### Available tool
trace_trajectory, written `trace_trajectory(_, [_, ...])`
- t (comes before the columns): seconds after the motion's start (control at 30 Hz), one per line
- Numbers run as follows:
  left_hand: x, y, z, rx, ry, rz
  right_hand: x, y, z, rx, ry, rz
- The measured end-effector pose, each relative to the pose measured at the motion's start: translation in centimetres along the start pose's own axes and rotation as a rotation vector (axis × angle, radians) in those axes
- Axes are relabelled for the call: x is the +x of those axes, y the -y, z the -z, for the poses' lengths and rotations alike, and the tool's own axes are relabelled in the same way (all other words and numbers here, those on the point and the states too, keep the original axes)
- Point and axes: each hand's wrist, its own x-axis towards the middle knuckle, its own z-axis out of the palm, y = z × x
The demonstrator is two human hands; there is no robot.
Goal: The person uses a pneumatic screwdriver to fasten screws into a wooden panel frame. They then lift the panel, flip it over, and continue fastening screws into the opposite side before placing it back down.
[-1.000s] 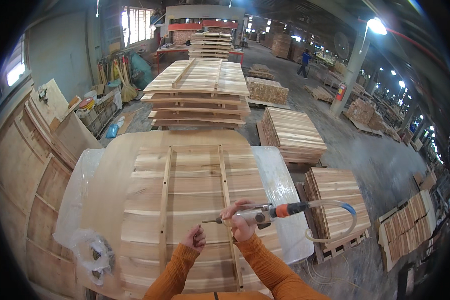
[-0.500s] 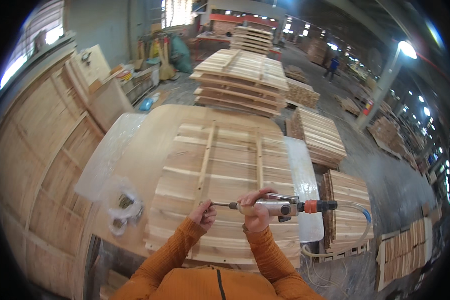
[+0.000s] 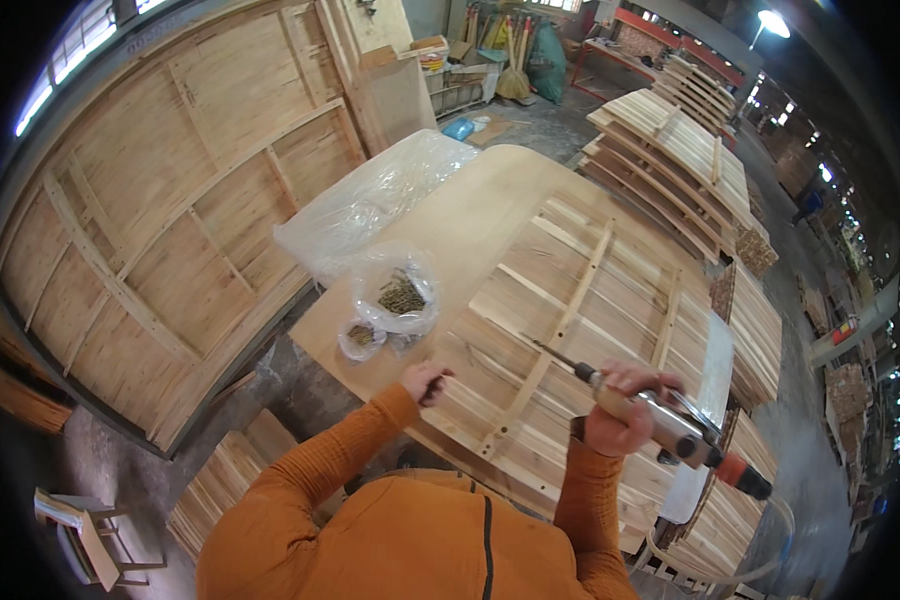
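My right hand (image 3: pixel 618 408) is wrapped round an air screwdriver (image 3: pixel 675 432), whose long thin bit (image 3: pixel 554 352) points up and left over a wooden panel (image 3: pixel 530 300). The bit's tip appears near one of two battens (image 3: pixel 582 288) lying across the panel's slats. Near the panel's left edge, my left hand (image 3: pixel 428 383) is closed, fingers curled in. Whatever it may hold is hidden. Just beyond that hand lie a clear plastic bag of screws (image 3: pixel 402 294) and a smaller bag of screws (image 3: pixel 361 338).
A plywood-topped table (image 3: pixel 470 215) bears the panel, with plastic sheeting (image 3: pixel 380 195) at its far left. Stacked slatted panels (image 3: pixel 660 165) stand beyond. A large framed wooden board (image 3: pixel 170 215) rises on the left. The tool's air hose (image 3: pixel 782 550) loops down at right.
The view has swung left. My left hand has come away from the screwdriver bit and moved toward the bags of screws. My right hand still grips the tool, its bit now angled upward in view.
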Motion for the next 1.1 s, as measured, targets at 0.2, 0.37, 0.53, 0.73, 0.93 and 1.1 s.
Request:
trace_trajectory(0.2, [1.2,-5.3,13.4,1.046,-0.823,-0.521,0.3,0.9,-1.5,0.044,0.040,0.035])
trace_trajectory(0.37, [2.9,-7.2,13.6,1.400,-0.675,-0.286,0.1,1.3,-1.1,-0.008,0.032,0.053])
trace_trajectory(0.53, [2.2,-7.2,13.6,1.302,-0.644,-0.402,0.7,2.7,0.5,-0.025,-0.028,0.065])
trace_trajectory(0.73, [1.7,-6.9,12.3,1.163,-0.784,-0.545,1.3,4.6,3.8,-0.038,-0.082,0.083])
trace_trajectory(0.93, [1.8,-5.7,10.1,0.795,-0.866,-0.635,2.1,6.3,7.7,-0.045,-0.123,0.068])
trace_trajectory(1.1, [2.9,-4.7,7.8,0.638,-1.029,-0.667,2.8,7.9,11.2,-0.063,-0.150,0.063])
